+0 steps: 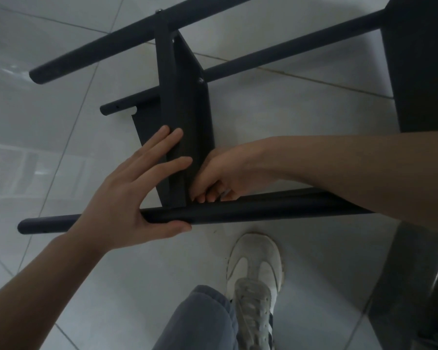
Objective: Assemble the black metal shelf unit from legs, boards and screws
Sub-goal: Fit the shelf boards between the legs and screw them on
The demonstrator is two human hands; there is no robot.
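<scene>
The black shelf board (185, 117) stands on edge among four round legs (250, 213) over the tiled floor (276, 109). The left hand (134, 195) spreads flat on the board, thumb under the nearest leg; the right hand (223, 173) pinches something small at the board's lower corner. One white sneaker (256, 271) stands just below the nearest leg, and open floor lies to the left.

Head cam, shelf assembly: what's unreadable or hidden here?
- What the right hand holds: a small pale thing shows between its curled fingers, too small to name.
- Joint of board and near leg: hidden by both hands.
- Far board: cut off by the right edge.
</scene>
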